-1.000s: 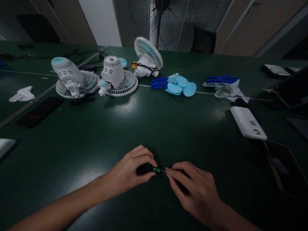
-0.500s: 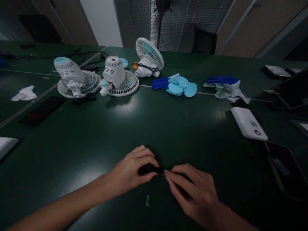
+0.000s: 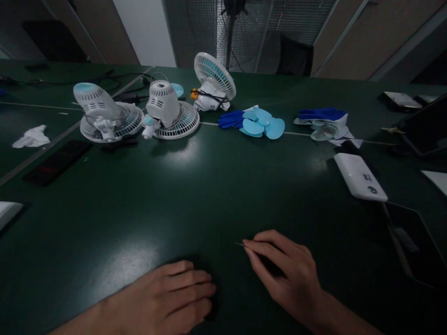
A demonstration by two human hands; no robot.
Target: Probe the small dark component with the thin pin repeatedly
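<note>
Between the thumb and forefinger of my right hand is a small thin metal piece, its tip pointing left; its kind is too small to tell. My left hand rests palm down low on the dark green table, fingers curled and close together. Something dark shows under its fingertips, either shadow or a black object, and I cannot make out what it holds. The small green piece seen earlier in front of me is hidden now.
Two white fan bodies and a tilted fan stand at the back. Light blue fan blades lie beside blue gloves. More gloves, a white box-like device and a dark tablet are at right.
My left hand has drawn away from the right one, down toward me, turning palm down over the green piece's spot. The black object it held is out of sight. My right hand keeps its pinch.
</note>
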